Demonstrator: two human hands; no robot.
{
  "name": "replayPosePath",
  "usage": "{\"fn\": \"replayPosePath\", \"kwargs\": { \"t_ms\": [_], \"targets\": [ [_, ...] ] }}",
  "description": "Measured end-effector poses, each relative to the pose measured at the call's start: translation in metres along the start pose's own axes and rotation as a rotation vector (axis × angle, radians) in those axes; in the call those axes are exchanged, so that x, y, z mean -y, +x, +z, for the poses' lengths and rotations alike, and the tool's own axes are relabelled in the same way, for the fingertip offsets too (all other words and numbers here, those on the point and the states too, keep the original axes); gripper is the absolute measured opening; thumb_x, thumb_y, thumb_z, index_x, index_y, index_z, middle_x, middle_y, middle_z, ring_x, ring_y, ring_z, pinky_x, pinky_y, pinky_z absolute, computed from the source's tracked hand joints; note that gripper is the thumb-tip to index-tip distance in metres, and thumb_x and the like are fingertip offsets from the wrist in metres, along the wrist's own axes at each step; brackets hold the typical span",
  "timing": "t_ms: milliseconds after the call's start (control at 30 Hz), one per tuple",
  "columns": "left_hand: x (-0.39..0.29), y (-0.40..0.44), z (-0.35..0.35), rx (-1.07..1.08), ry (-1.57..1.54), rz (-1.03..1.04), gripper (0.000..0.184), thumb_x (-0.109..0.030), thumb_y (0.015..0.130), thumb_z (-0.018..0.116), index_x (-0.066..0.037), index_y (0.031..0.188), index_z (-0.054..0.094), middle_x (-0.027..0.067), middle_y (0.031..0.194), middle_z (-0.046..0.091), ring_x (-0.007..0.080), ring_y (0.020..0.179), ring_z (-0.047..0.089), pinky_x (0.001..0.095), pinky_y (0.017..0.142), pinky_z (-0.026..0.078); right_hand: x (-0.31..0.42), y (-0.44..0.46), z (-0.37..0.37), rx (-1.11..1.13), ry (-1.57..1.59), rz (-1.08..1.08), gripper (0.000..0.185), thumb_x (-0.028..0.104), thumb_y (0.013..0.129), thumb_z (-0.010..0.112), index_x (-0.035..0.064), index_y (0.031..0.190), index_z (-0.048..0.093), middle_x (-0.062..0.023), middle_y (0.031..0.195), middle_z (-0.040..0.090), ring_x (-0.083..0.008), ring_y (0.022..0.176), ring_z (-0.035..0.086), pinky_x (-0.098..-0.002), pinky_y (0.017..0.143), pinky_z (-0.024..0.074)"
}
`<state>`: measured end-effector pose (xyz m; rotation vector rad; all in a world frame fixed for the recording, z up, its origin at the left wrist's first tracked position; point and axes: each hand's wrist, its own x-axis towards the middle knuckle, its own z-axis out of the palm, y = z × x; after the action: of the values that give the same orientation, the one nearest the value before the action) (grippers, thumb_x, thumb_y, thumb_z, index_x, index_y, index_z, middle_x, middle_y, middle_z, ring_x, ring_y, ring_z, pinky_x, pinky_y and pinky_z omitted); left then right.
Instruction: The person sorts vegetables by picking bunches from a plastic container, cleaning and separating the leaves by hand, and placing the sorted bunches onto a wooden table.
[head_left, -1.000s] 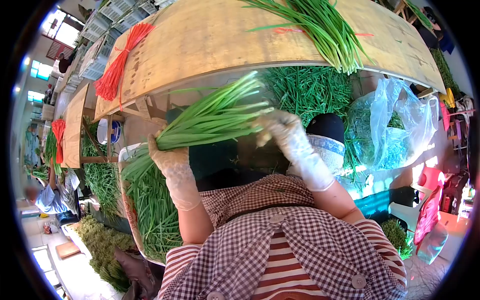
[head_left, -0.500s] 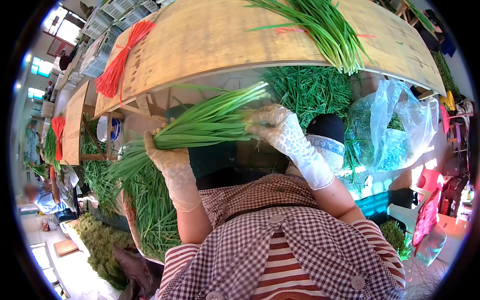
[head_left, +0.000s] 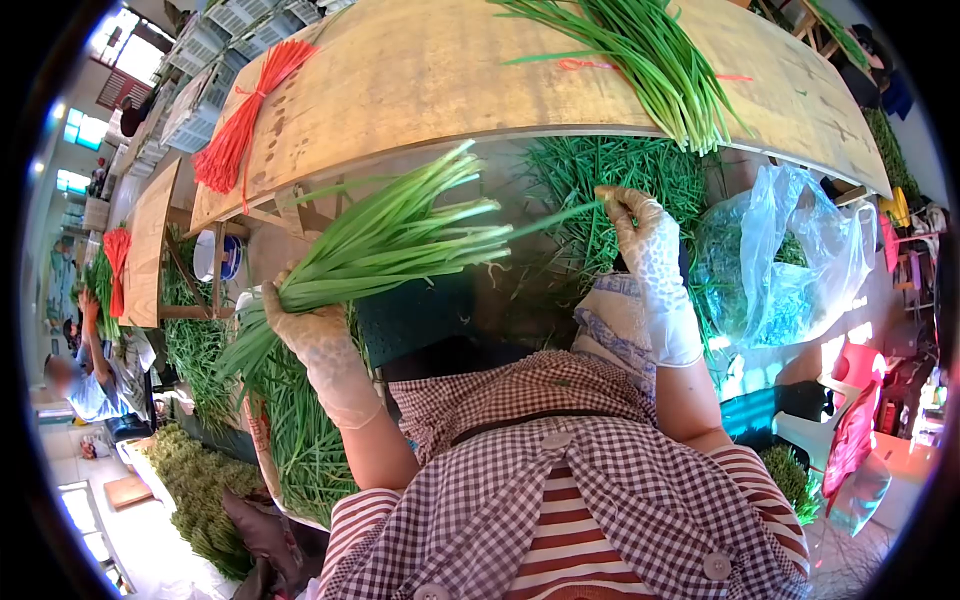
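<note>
My left hand point(head_left: 305, 330), in a pale glove, is closed around the leafy part of a loose bunch of garlic chives point(head_left: 390, 240). The pale root ends fan out to the right. My right hand point(head_left: 645, 235), also gloved, is off to the right of those ends. Its thumb and fingers pinch a thin green chive leaf point(head_left: 560, 217), which stretches between the bunch and the fingertips. On the wooden table point(head_left: 420, 80) ahead lies another pile of chives point(head_left: 660, 75) across a red tie point(head_left: 585, 64).
A bundle of red ties point(head_left: 255, 115) lies at the table's left end. Loose green leaves point(head_left: 620, 190) are heaped below the table edge, beside a clear plastic bag point(head_left: 790, 250). More chives point(head_left: 305, 430) fill a container at my left. A co-worker point(head_left: 95, 380) is at far left.
My right hand has moved away from the root ends, up and to the right, drawing out a thin leaf. The bunch in my left hand has spread and shifted slightly left.
</note>
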<state>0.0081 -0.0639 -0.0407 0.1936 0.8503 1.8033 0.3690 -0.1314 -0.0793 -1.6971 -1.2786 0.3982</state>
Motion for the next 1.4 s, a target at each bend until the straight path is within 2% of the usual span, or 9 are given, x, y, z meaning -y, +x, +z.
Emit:
{"fn": "replayPosePath", "kwargs": {
  "t_ms": [200,467,533,600,667,833,1100,1300,1400],
  "targets": [
    [0.019,0.001,0.0,0.131,-0.059,-0.074,0.028,-0.033,0.093,0.048,-0.01,0.079,0.056,0.0067,0.086,0.062,0.026,0.089,0.062,0.0459,0.088,0.051,0.054,-0.005,0.034,0.261,0.228,-0.51,0.03,0.022,0.073,0.075,0.0095,0.1,0.07,-0.0096,0.092,0.07,-0.0259,0.085,0.066,-0.0358,0.08,0.0508],
    [0.014,0.007,-0.008,0.172,-0.077,-0.135,0.03,-0.034,0.094,0.047,-0.011,0.077,0.056,0.0089,0.088,0.064,0.0288,0.096,0.062,0.0485,0.093,0.049,0.031,-0.015,0.047,0.131,-0.364,-0.414,0.011,0.019,0.079,0.064,0.0095,0.075,0.065,-0.0122,0.066,0.062,-0.03,0.067,0.063,-0.0407,0.064,0.0493],
    [0.009,0.0,0.001,0.001,-0.033,-0.075,0.031,-0.036,0.094,0.045,-0.01,0.081,0.056,0.0097,0.094,0.065,0.0292,0.1,0.061,0.0499,0.091,0.05,0.001,-0.003,0.038,-0.057,-0.389,-0.24,0.018,0.025,0.082,0.063,0.0089,0.077,0.066,-0.0134,0.068,0.063,-0.0316,0.063,0.062,-0.0404,0.061,0.0493],
    [0.009,-0.001,0.004,-0.084,-0.004,-0.05,0.033,-0.038,0.095,0.042,-0.01,0.085,0.056,0.0103,0.1,0.066,0.0294,0.104,0.06,0.051,0.089,0.05,-0.001,-0.005,0.013,0.203,-0.152,0.181,0.027,0.031,0.086,0.064,0.0051,0.082,0.068,-0.0121,0.071,0.066,-0.0266,0.061,0.064,-0.0356,0.06,0.05],
    [0.013,0.002,0.0,-0.084,0.015,-0.058,0.034,-0.039,0.096,0.04,-0.009,0.089,0.056,0.0108,0.106,0.065,0.0293,0.106,0.06,0.0518,0.086,0.051,0.025,-0.01,0.008,0.366,0.72,0.787,0.033,0.032,0.087,0.068,0.0003,0.096,0.068,-0.0088,0.084,0.07,-0.0133,0.065,0.065,-0.0249,0.066,0.053],
    [0.018,0.006,-0.006,0.119,-0.064,-0.127,0.038,-0.038,0.096,0.037,-0.007,0.103,0.057,0.0112,0.111,0.064,0.0292,0.107,0.06,0.0507,0.082,0.054,0.063,-0.027,0.042,0.456,1.047,0.621,0.02,0.013,0.085,0.07,-0.0034,0.096,0.068,-0.0104,0.08,0.069,-0.013,0.067,0.064,-0.0256,0.061,0.0533],
    [0.011,0.018,-0.014,0.156,-0.093,-0.068,0.042,-0.04,0.096,0.036,-0.005,0.109,0.057,0.0113,0.111,0.063,0.0295,0.106,0.06,0.0487,0.082,0.056,0.064,-0.039,0.042,0.571,0.603,0.378,0.022,0.011,0.08,0.075,0.0024,0.101,0.071,-0.0062,0.092,0.071,-0.0093,0.077,0.063,-0.0231,0.072,0.0519],
    [0.014,-0.002,0.006,0.198,-0.017,-0.033,0.04,-0.041,0.096,0.036,-0.007,0.1,0.057,0.0102,0.11,0.063,0.0289,0.107,0.06,0.0494,0.082,0.056,0.058,-0.047,0.053,0.379,0.579,-0.067,0.024,0.012,0.078,0.075,0.0064,0.101,0.071,-0.0102,0.089,0.07,-0.0143,0.075,0.066,-0.0253,0.066,0.0526],
    [0.015,0.008,-0.006,0.243,-0.112,-0.102,0.038,-0.041,0.096,0.035,-0.008,0.094,0.056,0.0104,0.111,0.063,0.029,0.108,0.059,0.0504,0.081,0.055,0.064,-0.047,0.056,0.251,0.18,-0.341,0.025,0.013,0.075,0.075,0.0111,0.1,0.072,-0.0093,0.09,0.07,-0.0192,0.076,0.068,-0.0275,0.067,0.0533]
  ]
}}
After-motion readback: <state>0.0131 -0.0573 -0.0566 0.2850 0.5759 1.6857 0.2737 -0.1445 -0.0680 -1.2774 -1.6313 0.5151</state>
